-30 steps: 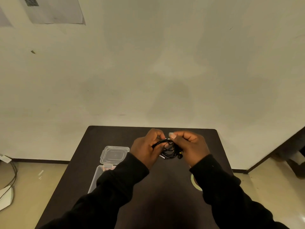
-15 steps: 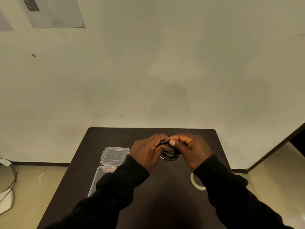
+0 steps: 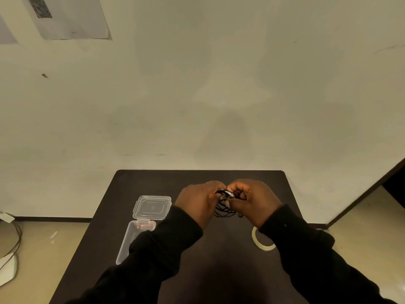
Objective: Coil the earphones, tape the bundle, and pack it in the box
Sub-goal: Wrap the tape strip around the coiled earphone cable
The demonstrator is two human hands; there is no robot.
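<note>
Black earphones hang as a loose coil between my two hands above the dark table. My left hand grips the coil's left side. My right hand pinches its top right, fingers curled over the cable. Part of the cable is hidden behind my fingers. A clear plastic box lies open at the left of the table, its lid folded back; my left sleeve covers the box's near part. A roll of pale tape lies flat on the table under my right wrist, partly hidden by the sleeve.
Something small and reddish lies in the far end of the box. The table stands against a pale wall. Cables and a white object lie on the floor to the left.
My hands have closed in on each other around the coil and shifted a little. The earphones stay held between them above the table.
</note>
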